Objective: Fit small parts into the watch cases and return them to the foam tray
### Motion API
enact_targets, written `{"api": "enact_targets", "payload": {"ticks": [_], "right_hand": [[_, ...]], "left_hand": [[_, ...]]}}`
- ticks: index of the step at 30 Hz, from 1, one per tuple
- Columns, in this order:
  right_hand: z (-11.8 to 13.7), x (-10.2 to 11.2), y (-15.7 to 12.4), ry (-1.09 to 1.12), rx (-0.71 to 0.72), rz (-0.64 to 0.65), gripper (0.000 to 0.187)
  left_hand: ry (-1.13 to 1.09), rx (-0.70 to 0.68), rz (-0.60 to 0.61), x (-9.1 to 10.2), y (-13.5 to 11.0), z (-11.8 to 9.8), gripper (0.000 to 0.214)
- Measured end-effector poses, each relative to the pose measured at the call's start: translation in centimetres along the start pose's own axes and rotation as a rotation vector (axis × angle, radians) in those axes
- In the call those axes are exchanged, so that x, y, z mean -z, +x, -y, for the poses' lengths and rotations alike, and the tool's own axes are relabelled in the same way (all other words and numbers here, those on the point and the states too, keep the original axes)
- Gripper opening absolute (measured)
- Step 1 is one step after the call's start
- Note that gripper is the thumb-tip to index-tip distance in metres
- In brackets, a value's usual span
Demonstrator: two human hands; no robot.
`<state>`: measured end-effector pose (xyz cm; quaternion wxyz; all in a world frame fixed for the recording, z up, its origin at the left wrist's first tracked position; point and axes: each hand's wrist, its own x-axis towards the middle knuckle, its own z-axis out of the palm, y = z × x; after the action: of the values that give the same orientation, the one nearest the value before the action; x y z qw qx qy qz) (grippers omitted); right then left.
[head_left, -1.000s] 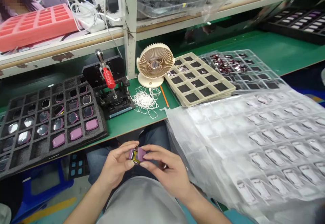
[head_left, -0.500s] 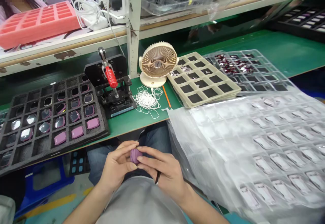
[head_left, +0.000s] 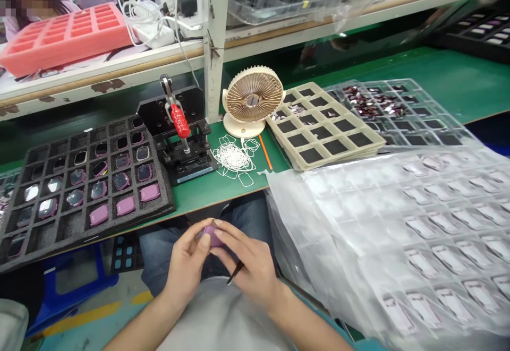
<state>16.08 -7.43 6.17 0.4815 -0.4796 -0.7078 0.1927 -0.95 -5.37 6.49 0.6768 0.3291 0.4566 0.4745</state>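
Both hands hold a small purple smartwatch body [head_left: 212, 236] above my lap, and the fingers hide most of it. My left hand [head_left: 185, 260] pinches it from the left. My right hand [head_left: 249, 266] grips it from the right, with a thin black tool [head_left: 236, 273] sticking out below the fingers. The tool's tip is hidden. Just beyond the hands lies the bench's front edge [head_left: 207, 199]. A black foam tray [head_left: 164, 207] holding several purple watch bodies and glass-faced watches sits to the left.
A press jig with a red handle [head_left: 181, 121] stands on the green bench, near white wire loops [head_left: 233, 157]. Further right are a fan [head_left: 252, 96], a beige tray [head_left: 319, 128], and a plastic blister sheet stack [head_left: 398, 234]. A co-worker sits at the upper left.
The watch body has turned, and its yellow-toned side no longer shows. The black tool now points down-left from my right hand. The whole view has shifted slightly.
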Motion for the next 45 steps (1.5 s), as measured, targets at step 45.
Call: {"api": "enact_targets", "payload": {"ticks": [45], "right_hand": [[-1.8,0.8,8.8,0.113,-0.526,0.109,0.05]], "left_hand": [[1.167,-0.853,0.12,1.2,5.1,-1.3,0.037]]}}
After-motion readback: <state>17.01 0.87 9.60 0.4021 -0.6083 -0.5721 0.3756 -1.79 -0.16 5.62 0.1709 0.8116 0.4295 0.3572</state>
